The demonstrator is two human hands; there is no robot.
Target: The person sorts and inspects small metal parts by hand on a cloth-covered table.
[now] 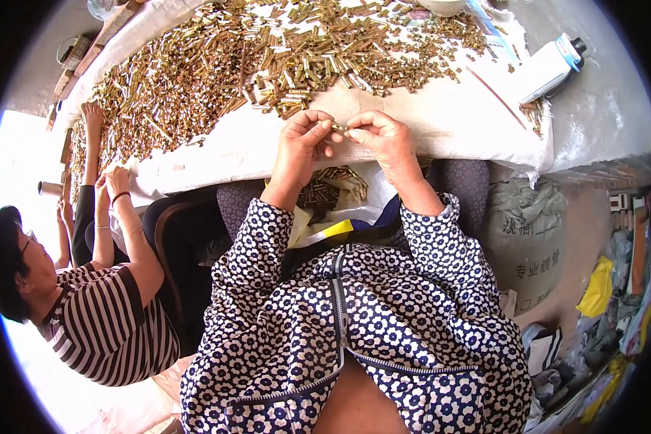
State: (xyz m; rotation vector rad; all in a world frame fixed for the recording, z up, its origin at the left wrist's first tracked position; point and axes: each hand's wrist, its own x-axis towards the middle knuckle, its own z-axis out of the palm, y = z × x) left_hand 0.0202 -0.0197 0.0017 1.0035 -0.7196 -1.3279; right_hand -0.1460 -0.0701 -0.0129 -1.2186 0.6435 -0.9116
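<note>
My left hand [304, 143] pinches a small brass-coloured metal piece [337, 126] between thumb and forefinger, above the near edge of the cloth-covered table [456, 134]. Thumb and forefinger of my right hand [385, 142] are closed right beside it, on something too small to make out. Just beyond both hands lie loose brass-coloured tubes [291, 100], the front of a wide heap. Below my wrists, a plastic bag [375, 186] in my lap holds more brass-coloured pieces [324, 194].
Small shiny fittings [159, 101] cover the table's far left. A white bottle [553, 69] and a thin stick [495, 98] lie to the right. At left sits a person in a striped shirt [108, 325], hands at the table edge. A printed sack [524, 246] stands right of my knees.
</note>
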